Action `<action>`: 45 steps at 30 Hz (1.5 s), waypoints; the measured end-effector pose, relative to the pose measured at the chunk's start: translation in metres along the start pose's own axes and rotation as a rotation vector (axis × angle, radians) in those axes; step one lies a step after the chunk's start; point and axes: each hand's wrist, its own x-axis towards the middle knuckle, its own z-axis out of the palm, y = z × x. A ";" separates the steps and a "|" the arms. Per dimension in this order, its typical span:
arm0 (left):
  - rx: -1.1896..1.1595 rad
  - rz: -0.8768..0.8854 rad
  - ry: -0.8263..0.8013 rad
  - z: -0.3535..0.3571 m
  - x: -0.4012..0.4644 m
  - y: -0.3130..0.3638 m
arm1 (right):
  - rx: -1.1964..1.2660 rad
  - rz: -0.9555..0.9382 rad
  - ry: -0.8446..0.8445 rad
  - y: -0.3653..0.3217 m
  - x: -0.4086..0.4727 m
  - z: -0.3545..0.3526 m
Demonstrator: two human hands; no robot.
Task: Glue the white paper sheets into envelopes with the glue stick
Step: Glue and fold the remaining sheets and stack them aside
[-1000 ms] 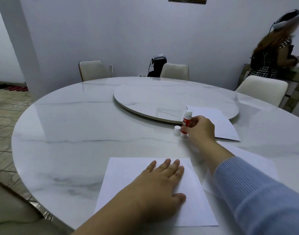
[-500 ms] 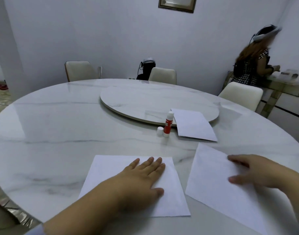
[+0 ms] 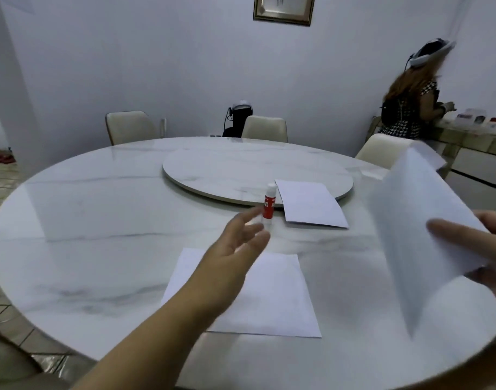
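A white paper sheet (image 3: 272, 299) lies flat on the round marble table (image 3: 100, 249) in front of me. My left hand (image 3: 238, 243) hovers above its far edge, fingers apart, holding nothing. A red and white glue stick (image 3: 269, 205) stands uncapped just beyond that hand; the hand hides its cap. My right hand (image 3: 483, 249) grips a second white sheet (image 3: 415, 235), lifted off the table and tilted up at the right. A third sheet (image 3: 311, 205) rests against the turntable's edge.
A raised marble turntable (image 3: 241, 170) fills the table's middle. Cream chairs (image 3: 128, 128) stand around the far side. A person (image 3: 410, 102) with a headset stands at a counter (image 3: 466, 136) at the back right. Tiled floor lies to the left.
My left hand has risen off the near sheet and moved toward the glue stick. My right hand has picked the right sheet up off the table.
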 end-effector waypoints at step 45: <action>0.576 -0.071 -0.073 -0.114 -0.027 -0.047 | -0.211 0.105 -0.497 0.045 -0.044 0.135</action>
